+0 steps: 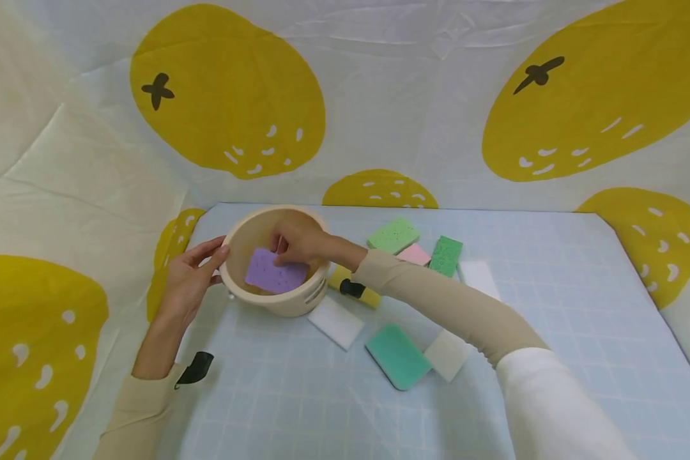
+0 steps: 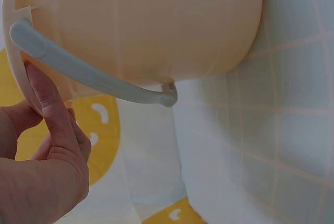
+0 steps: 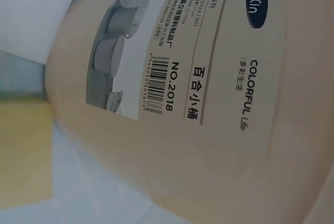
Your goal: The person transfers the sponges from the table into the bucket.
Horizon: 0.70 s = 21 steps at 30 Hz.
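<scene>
A cream plastic bucket (image 1: 290, 308) stands upright at the left of the table. My left hand (image 1: 187, 281) holds its rim on the left side, thumb and fingers on either side of the edge. In the left wrist view, a grey handle (image 2: 94, 72) hangs down along the outside of the bucket. Inside the bucket, my right hand (image 1: 300, 243) pinches a purple sponge (image 1: 271, 275) by its upper edge. The right wrist view is filled by the bucket's outer wall with its printed label (image 3: 156, 62); the right hand is hidden there.
Right of the bucket lie a yellow sponge (image 1: 370, 297), a white block (image 1: 336, 322), a light green sponge (image 1: 393, 236), a pink piece (image 1: 415, 254) and a darker green sponge (image 1: 446, 254). Nearer are a teal sponge (image 1: 398, 356) and an off-white one (image 1: 448, 356). Fabric walls enclose the table.
</scene>
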Each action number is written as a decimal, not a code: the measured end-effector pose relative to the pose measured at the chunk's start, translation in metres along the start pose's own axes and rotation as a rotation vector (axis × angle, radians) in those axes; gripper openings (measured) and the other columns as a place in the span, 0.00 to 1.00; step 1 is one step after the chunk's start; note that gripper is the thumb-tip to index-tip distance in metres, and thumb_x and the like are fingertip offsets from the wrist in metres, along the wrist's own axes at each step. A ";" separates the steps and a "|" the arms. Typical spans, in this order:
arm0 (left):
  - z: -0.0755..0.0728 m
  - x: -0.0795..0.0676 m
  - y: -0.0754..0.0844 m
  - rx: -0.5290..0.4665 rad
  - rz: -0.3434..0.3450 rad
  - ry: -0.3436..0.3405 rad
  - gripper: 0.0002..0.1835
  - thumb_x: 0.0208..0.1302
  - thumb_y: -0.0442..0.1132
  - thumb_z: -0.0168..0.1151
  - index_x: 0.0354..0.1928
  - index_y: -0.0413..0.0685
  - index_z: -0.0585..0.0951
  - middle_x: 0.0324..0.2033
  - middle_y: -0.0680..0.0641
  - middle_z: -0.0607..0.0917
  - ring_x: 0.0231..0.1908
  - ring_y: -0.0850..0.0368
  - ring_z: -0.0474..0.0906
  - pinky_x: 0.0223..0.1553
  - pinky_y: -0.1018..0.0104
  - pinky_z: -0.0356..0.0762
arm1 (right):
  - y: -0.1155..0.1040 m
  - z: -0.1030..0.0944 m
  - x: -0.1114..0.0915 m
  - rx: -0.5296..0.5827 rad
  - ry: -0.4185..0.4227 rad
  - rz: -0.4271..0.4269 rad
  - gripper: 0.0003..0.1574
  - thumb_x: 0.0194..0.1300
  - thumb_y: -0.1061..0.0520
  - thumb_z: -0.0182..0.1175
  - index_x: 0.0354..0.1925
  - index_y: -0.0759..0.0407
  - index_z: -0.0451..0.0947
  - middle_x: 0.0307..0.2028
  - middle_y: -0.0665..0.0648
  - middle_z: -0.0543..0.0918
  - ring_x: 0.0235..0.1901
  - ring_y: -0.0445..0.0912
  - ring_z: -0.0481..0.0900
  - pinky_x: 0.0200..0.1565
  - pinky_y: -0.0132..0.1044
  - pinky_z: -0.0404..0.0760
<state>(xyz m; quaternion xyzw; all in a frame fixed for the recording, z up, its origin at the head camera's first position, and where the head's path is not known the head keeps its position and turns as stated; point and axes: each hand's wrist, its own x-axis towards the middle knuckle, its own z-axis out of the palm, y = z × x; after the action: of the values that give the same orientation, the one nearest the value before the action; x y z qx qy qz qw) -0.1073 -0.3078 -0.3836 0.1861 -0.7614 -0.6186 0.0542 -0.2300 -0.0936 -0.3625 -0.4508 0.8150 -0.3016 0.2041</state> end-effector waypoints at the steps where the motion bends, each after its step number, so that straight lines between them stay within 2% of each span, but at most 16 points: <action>1: 0.000 0.000 0.000 -0.003 -0.001 0.002 0.33 0.67 0.51 0.69 0.69 0.40 0.77 0.52 0.54 0.81 0.38 0.63 0.81 0.34 0.75 0.84 | -0.001 0.001 0.000 0.006 -0.016 0.011 0.13 0.62 0.64 0.72 0.43 0.68 0.82 0.40 0.61 0.87 0.42 0.47 0.85 0.44 0.25 0.79; 8: 0.001 0.000 0.001 0.066 -0.016 0.009 0.34 0.68 0.54 0.68 0.70 0.44 0.76 0.57 0.52 0.80 0.40 0.63 0.81 0.37 0.75 0.84 | -0.003 0.009 0.002 -0.012 -0.109 0.104 0.14 0.67 0.63 0.69 0.47 0.68 0.79 0.44 0.61 0.83 0.44 0.47 0.78 0.46 0.29 0.77; 11: 0.001 0.001 0.002 0.076 -0.027 0.014 0.33 0.68 0.55 0.68 0.70 0.46 0.77 0.60 0.50 0.80 0.41 0.63 0.80 0.37 0.75 0.84 | -0.004 0.012 0.003 -0.018 -0.144 0.143 0.13 0.68 0.63 0.68 0.48 0.68 0.79 0.46 0.60 0.82 0.44 0.47 0.77 0.44 0.30 0.77; 16: 0.002 0.001 0.003 0.094 -0.041 0.029 0.33 0.68 0.56 0.67 0.69 0.47 0.77 0.62 0.48 0.79 0.41 0.61 0.80 0.37 0.75 0.84 | -0.004 0.016 0.007 -0.100 -0.170 0.171 0.11 0.68 0.61 0.69 0.46 0.66 0.81 0.46 0.59 0.83 0.41 0.46 0.78 0.38 0.29 0.78; 21: 0.001 0.000 0.003 0.093 -0.037 0.028 0.33 0.68 0.56 0.67 0.70 0.46 0.77 0.63 0.47 0.78 0.42 0.62 0.80 0.38 0.75 0.84 | -0.005 0.018 0.010 -0.178 -0.175 0.175 0.09 0.67 0.62 0.69 0.44 0.66 0.83 0.42 0.58 0.84 0.39 0.46 0.76 0.37 0.28 0.76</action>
<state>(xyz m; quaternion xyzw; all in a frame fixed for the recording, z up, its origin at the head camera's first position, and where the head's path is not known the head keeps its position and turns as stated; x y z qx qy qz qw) -0.1082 -0.3061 -0.3814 0.2110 -0.7848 -0.5810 0.0449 -0.2212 -0.1097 -0.3730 -0.4189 0.8537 -0.1688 0.2593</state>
